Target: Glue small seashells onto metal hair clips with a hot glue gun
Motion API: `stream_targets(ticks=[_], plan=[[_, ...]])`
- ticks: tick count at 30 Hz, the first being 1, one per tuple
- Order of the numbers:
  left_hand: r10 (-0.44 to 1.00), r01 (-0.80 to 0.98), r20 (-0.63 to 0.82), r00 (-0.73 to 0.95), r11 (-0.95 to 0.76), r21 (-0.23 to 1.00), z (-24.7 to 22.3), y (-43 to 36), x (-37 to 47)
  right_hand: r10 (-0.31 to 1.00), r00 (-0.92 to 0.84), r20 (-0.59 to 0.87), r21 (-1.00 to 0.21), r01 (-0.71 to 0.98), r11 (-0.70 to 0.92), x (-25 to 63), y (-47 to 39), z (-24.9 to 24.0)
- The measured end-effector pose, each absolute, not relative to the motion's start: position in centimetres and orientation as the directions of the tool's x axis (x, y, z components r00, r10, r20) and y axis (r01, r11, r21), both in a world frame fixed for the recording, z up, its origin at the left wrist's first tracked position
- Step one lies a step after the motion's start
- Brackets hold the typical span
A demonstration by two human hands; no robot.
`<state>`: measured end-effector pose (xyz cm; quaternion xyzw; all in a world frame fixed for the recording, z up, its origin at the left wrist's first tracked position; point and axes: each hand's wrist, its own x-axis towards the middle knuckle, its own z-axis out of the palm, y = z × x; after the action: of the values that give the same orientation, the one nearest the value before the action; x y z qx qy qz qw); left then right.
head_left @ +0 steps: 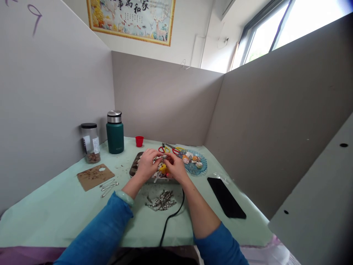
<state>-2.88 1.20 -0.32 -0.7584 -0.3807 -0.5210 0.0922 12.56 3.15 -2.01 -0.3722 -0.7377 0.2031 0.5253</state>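
Note:
My left hand (149, 162) and my right hand (175, 165) meet over a metal tray (133, 170) in the middle of the table. Their fingers are pressed together around something small and pale, too small to name. Below them the tray holds white pieces, a yellow piece (163, 169) and a pinkish-red one. Nearer to me lies a pile of small metal clips (162, 201). Just right of the tray, a blue glass plate (203, 167) bears orange and white decorated pieces.
Scissors with red and yellow handles (176, 150) and a red cup (139, 141) are behind. On the left stand a green bottle (115, 137), a jar (91, 145), cardboard (95, 176) and pins (109, 187). A black phone-like slab (226, 198) lies right; a black cord (168, 219) runs frontward.

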Motion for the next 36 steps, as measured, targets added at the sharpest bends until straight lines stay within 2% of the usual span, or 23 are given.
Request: stream_targets(ticks=[4, 13, 22, 28, 32, 36], plan=[[0.491, 0.672, 0.856, 0.159, -0.689, 0.27, -0.2, 1.1, -2.9, 0.762, -0.168, 0.625, -0.688, 0.342, 0.64, 12.6, 3.1, -1.9], [0.458, 0.698, 0.864, 0.208, -0.688, 0.198, -0.5, 1.3, -3.0, 0.752, -0.169, 0.637, -0.669, 0.364, 0.648, 12.4, 2.9, -1.8], [0.454, 0.684, 0.869, 0.198, -0.699, 0.21, -0.3, 1.0, -2.8, 0.752, -0.165, 0.639, -0.682, 0.332, 0.652, 12.5, 3.1, -2.0], [0.492, 0.586, 0.863, 0.116, -0.735, 0.341, 0.1, 0.8, -2.9, 0.806, -0.151, 0.573, -0.786, 0.177, 0.592, 12.6, 3.1, -1.7], [0.611, 0.449, 0.786, 0.095, -0.731, 0.514, -0.2, 1.5, -3.1, 0.854, -0.19, 0.484, -0.868, 0.02, 0.496, 12.7, 2.7, -0.8], [0.734, 0.26, 0.675, 0.078, -0.669, 0.697, -0.5, 2.1, -3.2, 0.873, -0.251, 0.419, -0.907, -0.067, 0.416, 13.1, 2.1, -0.1]])
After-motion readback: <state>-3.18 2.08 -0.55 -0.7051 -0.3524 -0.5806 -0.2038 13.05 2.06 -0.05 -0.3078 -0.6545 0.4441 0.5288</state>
